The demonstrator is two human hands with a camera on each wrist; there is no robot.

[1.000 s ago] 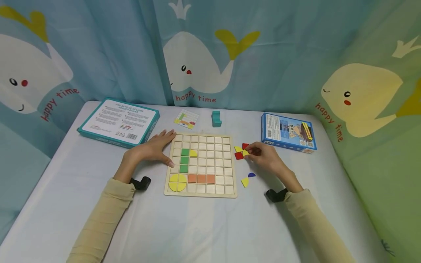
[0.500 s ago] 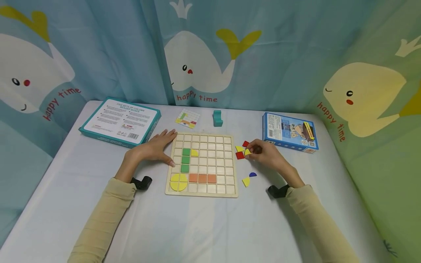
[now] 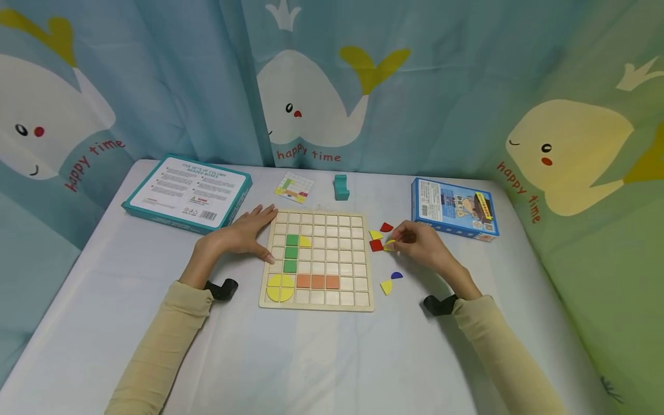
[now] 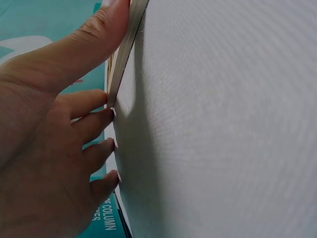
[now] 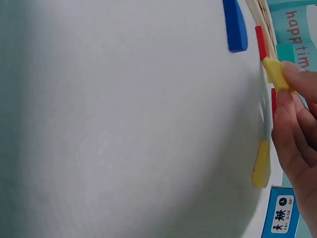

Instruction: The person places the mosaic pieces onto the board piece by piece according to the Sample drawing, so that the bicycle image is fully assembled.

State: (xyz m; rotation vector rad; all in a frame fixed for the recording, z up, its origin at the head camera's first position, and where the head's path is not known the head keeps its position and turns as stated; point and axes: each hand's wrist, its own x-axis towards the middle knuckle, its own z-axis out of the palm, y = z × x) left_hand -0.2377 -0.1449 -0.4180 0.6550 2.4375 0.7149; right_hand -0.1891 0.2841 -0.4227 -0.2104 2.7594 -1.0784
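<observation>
The left hand (image 3: 244, 233) lies spread at the left edge of the gridded wooden board (image 3: 369, 276), its thumb touching the frame; in the left wrist view that hand (image 4: 59, 129) has its thumb against the board's side (image 4: 121, 64). Right of the board, the right hand (image 3: 422, 245) pinches a yellow piece (image 3: 389, 245) between thumb and finger, beside a red square (image 3: 376, 245). The right wrist view shows the yellow piece (image 5: 275, 74) in the fingertips of the hand (image 5: 299, 124). Green squares (image 3: 291, 252), orange squares (image 3: 318, 282) and yellow pieces (image 3: 280, 288) lie on the board.
Near the right hand lie a yellow piece (image 3: 376, 235) and a red piece (image 3: 386, 227); lower are a blue piece (image 3: 396, 275) and another yellow one (image 3: 386, 287). Behind stand a teal box (image 3: 189, 193), a pattern card (image 3: 294, 188), a teal block (image 3: 341, 188) and a blue box (image 3: 456, 208).
The yellow piece in the right hand has turned and now shows more of its edge. The red piece behind it is more exposed. The left hand has stayed at the board.
</observation>
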